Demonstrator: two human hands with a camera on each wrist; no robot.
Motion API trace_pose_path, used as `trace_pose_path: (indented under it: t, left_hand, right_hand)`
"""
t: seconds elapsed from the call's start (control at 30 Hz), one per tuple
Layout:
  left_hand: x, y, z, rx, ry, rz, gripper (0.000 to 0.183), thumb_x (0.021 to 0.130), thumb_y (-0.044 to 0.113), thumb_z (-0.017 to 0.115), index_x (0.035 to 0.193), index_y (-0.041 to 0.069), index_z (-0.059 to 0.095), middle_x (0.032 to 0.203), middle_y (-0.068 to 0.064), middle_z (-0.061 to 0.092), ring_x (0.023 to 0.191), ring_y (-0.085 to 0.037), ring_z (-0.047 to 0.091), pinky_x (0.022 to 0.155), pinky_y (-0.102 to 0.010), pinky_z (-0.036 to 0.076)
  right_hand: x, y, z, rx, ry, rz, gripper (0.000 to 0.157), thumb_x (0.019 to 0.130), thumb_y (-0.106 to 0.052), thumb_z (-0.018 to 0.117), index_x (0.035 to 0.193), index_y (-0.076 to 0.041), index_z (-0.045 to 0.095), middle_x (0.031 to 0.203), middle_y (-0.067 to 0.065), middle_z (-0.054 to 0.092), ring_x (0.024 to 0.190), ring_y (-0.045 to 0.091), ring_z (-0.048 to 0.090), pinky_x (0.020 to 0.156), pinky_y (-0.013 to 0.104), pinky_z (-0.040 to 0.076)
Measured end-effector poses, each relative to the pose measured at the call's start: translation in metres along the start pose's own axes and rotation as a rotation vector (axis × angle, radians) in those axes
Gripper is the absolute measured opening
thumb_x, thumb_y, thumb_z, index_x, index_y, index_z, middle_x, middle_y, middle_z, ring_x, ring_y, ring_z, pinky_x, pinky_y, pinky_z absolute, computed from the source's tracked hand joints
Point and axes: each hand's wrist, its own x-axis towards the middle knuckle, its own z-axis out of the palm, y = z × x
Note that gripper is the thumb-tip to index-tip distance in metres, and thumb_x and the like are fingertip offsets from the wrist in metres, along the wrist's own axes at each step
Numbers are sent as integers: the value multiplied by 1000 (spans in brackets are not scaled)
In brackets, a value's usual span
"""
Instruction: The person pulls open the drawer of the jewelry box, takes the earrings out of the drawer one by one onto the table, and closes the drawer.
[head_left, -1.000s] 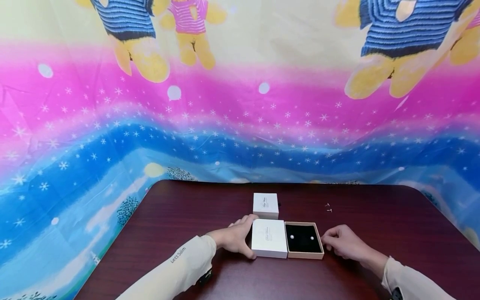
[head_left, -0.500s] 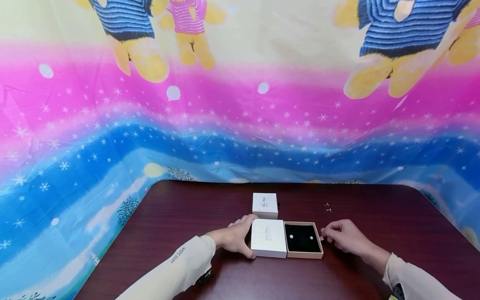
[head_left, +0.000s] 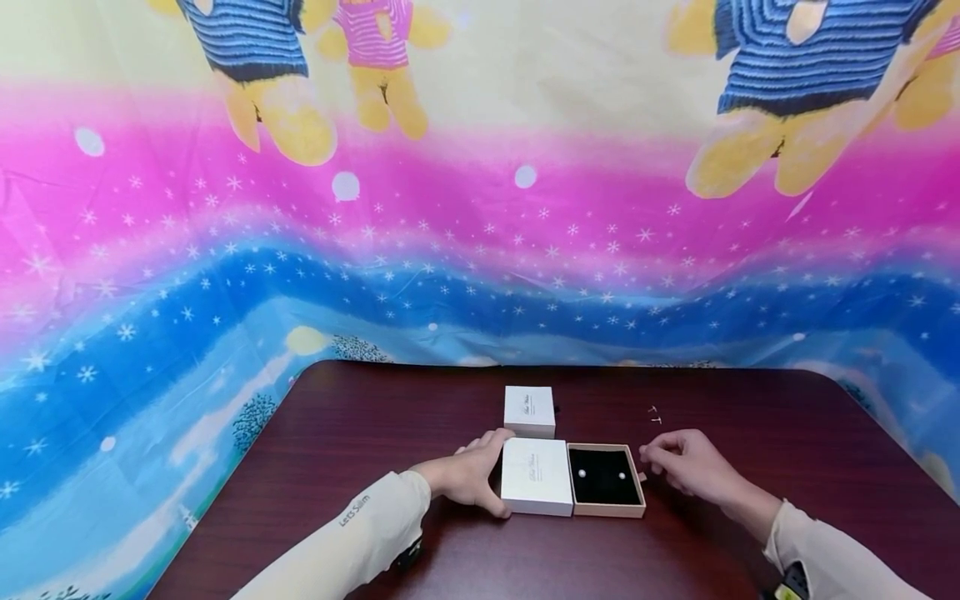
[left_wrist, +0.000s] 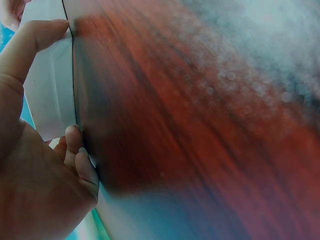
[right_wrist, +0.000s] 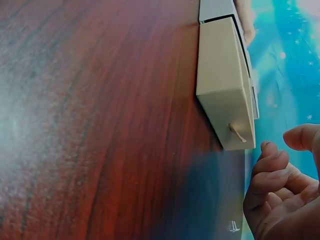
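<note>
A white box sleeve point(head_left: 536, 477) lies on the table with its tan-rimmed drawer point(head_left: 609, 511) pulled out to the right. On the drawer's black pad point(head_left: 603, 493) sit two pearl stud earrings point(head_left: 582, 473). My left hand point(head_left: 474, 477) grips the sleeve from its left side; the left wrist view shows the thumb and fingertips against the sleeve's wall point(left_wrist: 50, 85). My right hand point(head_left: 693, 467) is just off the drawer's right end, near its small ribbon tab point(right_wrist: 237, 134). In the right wrist view its fingers are loosely curled, thumb apart, holding nothing.
Right behind the sleeve stands a smaller white box point(head_left: 529, 408) with printed lettering. Two tiny white T-shaped pieces point(head_left: 655, 415) lie farther back on the right. A printed cloth point(head_left: 480, 208) hangs behind the dark wood table point(head_left: 390, 400).
My right hand has let go of the ribbon tab and moved slightly back and away from it. The left hand, sleeve and drawer have stayed almost unchanged.
</note>
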Motion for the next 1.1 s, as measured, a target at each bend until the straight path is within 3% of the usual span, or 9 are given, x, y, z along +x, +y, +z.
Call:
trace_pose_path:
  t: [0.5,0.93,1.1]
  left_hand:
    - [1,-1,1,4,5,5,105,64,31,91,148,14,30,137,-2,48,127,-23,47,103,-40,37]
    - [1,-1,0,2,-3,1,106,65,31,91,149,12,29,139,-4,47,129,-25,46,105,-41,36]
    - [2,-2,0,-5,-13,2,107,66,32,90,150,12,28,141,-4,46,130,-24,45,107,-42,35]
  right_hand:
    - [4,-11,2,35,-17,-50,26,97,-17,63,105,6,71,72,1,57,46,6,38,45,23,34]
    - [8,-18,12,-9,-20,-157,22,95,-13,65,101,7,72,72,8,59,51,6,46,49,24,41]
    - [9,-18,16,-24,-33,-190,22,96,-11,64,103,8,72,70,9,61,53,11,54,53,27,49]
